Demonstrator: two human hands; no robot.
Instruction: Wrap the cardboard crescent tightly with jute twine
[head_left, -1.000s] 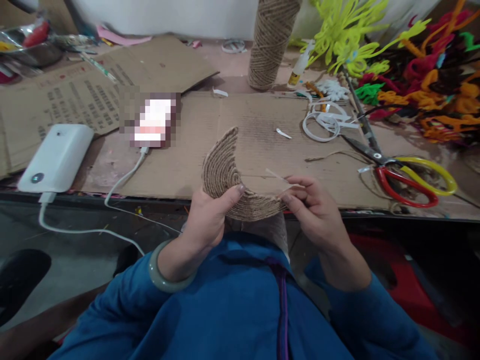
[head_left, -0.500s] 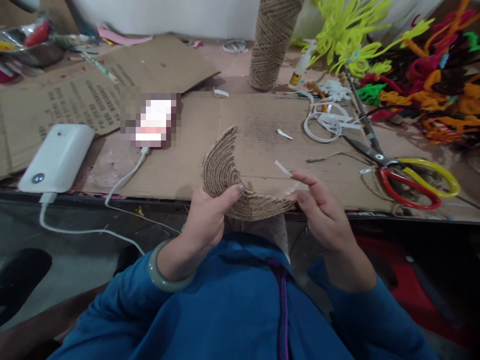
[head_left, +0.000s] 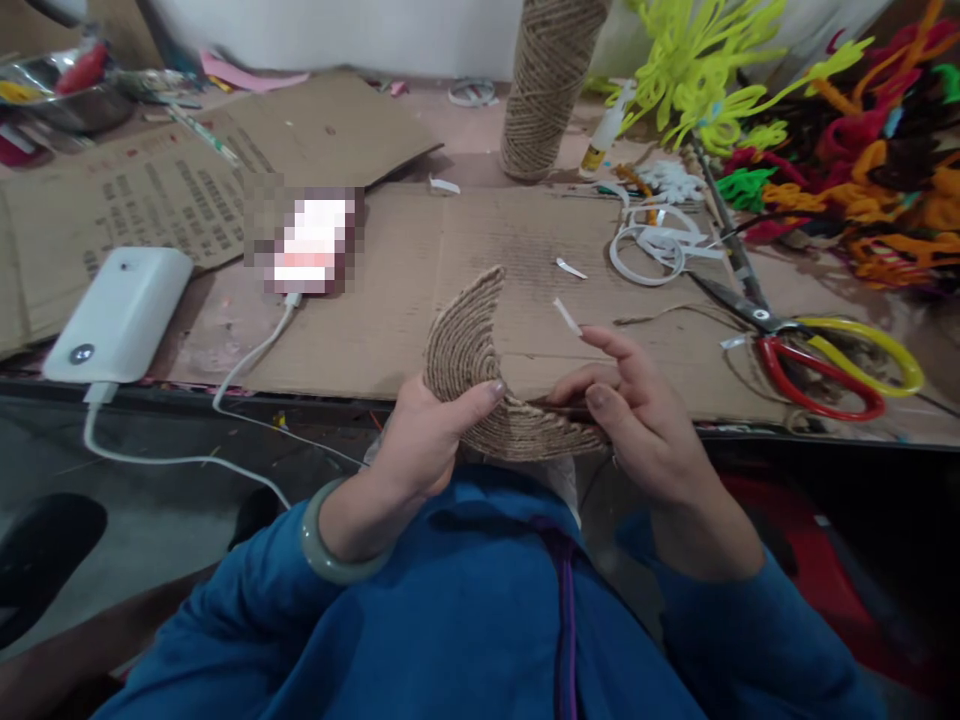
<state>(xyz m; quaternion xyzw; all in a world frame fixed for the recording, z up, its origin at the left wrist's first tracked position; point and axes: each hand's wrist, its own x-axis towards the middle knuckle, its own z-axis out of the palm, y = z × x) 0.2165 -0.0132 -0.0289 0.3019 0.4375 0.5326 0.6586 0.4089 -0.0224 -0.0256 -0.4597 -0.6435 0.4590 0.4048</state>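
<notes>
My left hand [head_left: 420, 435] grips a fan-shaped piece of coiled jute twine [head_left: 461, 335], its thumb pressed on the face near the coil's centre and its fingers hidden underneath. My right hand [head_left: 637, 410] is at the piece's right end, thumb and a finger pinched together on a thin brown strand that looks like twine along the upper edge. Its index finger is raised, and a short white strip [head_left: 568, 316] sits at that fingertip, apparently stuck to it. The piece is held over the table's front edge, above my lap.
Scissors [head_left: 795, 345] with red and yellow handles lie at right, near white tape rings [head_left: 646, 255]. A twine cone [head_left: 551, 90] and glue bottle [head_left: 606, 130] stand behind. A white power bank [head_left: 124, 310] and phone [head_left: 313, 240] are at left, joined by cable. Bright pipe cleaners [head_left: 847, 170] fill the back right.
The twine piece and my left hand have shifted slightly right. My right thumb and finger have moved from the piece's corner to its upper edge; the white strip has risen with the index finger.
</notes>
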